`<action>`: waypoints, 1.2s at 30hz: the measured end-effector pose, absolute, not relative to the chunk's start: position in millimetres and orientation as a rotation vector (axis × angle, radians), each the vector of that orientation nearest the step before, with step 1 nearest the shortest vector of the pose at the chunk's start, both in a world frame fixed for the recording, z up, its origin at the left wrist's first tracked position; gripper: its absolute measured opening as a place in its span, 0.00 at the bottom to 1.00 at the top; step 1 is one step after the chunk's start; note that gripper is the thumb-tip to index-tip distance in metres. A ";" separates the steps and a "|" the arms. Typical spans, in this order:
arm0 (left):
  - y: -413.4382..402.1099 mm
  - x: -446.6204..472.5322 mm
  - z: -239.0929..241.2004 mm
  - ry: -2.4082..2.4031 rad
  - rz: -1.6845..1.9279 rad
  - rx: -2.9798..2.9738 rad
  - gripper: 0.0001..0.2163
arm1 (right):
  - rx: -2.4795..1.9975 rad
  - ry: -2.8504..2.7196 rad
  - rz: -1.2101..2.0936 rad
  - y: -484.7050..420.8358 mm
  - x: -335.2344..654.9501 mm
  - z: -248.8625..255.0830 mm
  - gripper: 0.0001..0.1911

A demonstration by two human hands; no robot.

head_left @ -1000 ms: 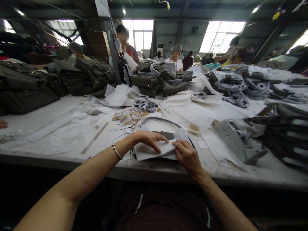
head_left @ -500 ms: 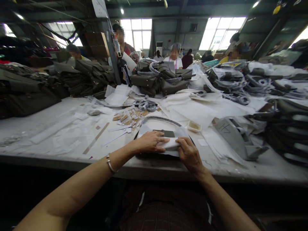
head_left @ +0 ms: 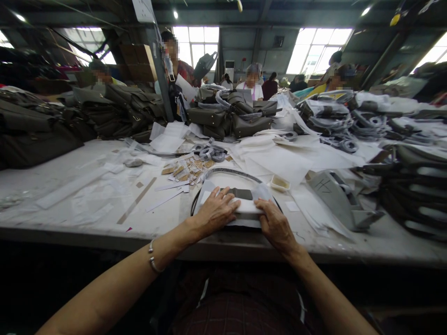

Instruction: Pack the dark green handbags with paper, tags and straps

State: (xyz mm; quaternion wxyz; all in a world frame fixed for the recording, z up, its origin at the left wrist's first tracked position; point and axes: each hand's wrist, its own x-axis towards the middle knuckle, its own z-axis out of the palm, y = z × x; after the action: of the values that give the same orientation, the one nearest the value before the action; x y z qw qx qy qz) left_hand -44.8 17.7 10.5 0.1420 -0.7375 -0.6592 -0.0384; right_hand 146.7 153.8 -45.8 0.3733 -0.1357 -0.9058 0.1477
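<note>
Daylight from wide windows (head_left: 316,49) in the far wall fills a workshop with dark roof beams and small ceiling lamps. A long pale surface (head_left: 70,186) runs across it, littered with white paper sheets and scraps.

At the near edge, in the middle, one white sheet (head_left: 246,207) lies folded over a dark grey piece (head_left: 242,193), inside one looped strap (head_left: 230,173). Two hands work on it. The left hand (head_left: 216,211) lies flat on the sheet with fingers spread, and one bracelet (head_left: 152,258) sits on its forearm. The right hand (head_left: 275,225) rests bent fingers on the sheet's right end; whether it pinches the paper cannot be told.

Just right of the sheet stand one small tray (head_left: 280,184) and one grey moulded part (head_left: 331,193). One long thin strip (head_left: 137,200) lies to the left. Tan tags (head_left: 188,168) and coiled straps (head_left: 211,152) lie scattered further in.

Three heaps of bags show: dark ones (head_left: 35,135) at the far left corner, grey ones (head_left: 230,121) at the far edge's middle, and a stack (head_left: 415,195) along the right edge. At least five people are behind the far edge.
</note>
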 end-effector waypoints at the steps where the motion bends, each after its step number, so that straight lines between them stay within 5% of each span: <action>1: 16.5 -44.6 7.0 -1.896 -0.119 -2.110 0.18 | -0.347 -2.329 0.390 155.1 148.0 -46.3 0.21; 13: -1.8 -30.9 -12.7 -1.657 -0.099 -2.115 0.13 | -0.256 -2.626 0.307 160.3 163.3 -41.7 0.28; 22: -2.0 -30.6 -18.0 -1.621 -0.107 -2.139 0.11 | -0.408 -2.853 0.267 142.4 150.8 -7.5 0.22; 27: -3.2 -30.7 -23.0 -1.615 -0.106 -2.175 0.10 | -0.313 -2.818 0.213 124.8 138.5 -24.0 0.31; 36: -5.6 -34.4 -23.5 -1.958 -0.439 -2.292 0.12 | -0.277 -2.818 0.264 126.2 137.5 -29.4 0.32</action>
State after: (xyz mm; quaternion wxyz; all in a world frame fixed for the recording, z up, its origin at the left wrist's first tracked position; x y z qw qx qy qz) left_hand -34.4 -5.6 -23.5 0.0478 -0.7516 -0.6420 -0.1438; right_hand 137.5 126.2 -29.4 0.1481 -0.0963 -0.9800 0.0917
